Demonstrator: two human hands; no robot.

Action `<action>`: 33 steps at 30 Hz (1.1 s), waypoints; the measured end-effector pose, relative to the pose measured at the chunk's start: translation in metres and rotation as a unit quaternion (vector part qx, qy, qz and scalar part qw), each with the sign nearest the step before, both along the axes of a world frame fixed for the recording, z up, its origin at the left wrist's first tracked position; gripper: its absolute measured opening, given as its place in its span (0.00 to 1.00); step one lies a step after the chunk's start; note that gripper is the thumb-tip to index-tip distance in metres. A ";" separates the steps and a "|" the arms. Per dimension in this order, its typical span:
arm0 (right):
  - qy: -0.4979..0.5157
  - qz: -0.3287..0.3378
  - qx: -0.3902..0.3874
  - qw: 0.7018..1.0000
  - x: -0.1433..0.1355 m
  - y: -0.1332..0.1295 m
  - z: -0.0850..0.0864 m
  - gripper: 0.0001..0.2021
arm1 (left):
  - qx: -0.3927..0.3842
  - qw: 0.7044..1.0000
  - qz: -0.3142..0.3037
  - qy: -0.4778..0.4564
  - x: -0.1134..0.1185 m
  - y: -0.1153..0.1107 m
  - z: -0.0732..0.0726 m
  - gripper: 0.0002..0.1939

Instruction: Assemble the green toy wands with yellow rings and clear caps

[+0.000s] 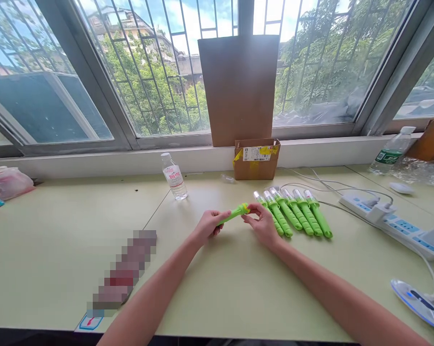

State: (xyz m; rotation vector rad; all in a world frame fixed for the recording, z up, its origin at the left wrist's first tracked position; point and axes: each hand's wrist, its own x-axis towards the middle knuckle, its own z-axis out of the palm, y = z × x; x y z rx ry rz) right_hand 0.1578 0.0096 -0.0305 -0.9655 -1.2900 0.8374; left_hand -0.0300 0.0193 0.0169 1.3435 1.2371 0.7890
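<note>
My left hand (pixel 210 225) is closed around the lower part of a bright green stick-shaped handle (pixel 234 213), which slants up to the right above the table. At its yellowish-green upper end, the fingertips of my right hand (pixel 263 222) are closed together, touching the rim; whether they pinch a separate small piece cannot be made out. Just right of that hand lies a row of several similar green sticks (pixel 303 214) with clear, white-marked tops pointing away from me. My right hand partly hides the leftmost ones.
A water bottle (pixel 175 178) stands at the back, left of a small cardboard box (pixel 256 163). To the right lie a power strip (pixel 400 226) with cables, a white oval device (pixel 418 302) and another bottle (pixel 391 151). A pixelated object (pixel 125 276) lies front left, a plastic bag (pixel 9 182) far left.
</note>
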 end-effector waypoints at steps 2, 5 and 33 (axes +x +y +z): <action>0.007 -0.002 0.004 1.000 0.000 0.000 0.001 0.14 | -0.013 1.000 -0.007 -0.002 0.000 0.000 -0.002 0.24; 0.026 -0.005 0.015 1.000 -0.002 -0.001 0.004 0.13 | 0.013 1.000 -0.022 0.017 0.002 -0.001 -0.003 0.23; 0.009 -0.006 0.010 1.000 0.001 -0.002 0.005 0.13 | 0.181 0.983 -0.023 0.021 0.007 -0.005 -0.008 0.17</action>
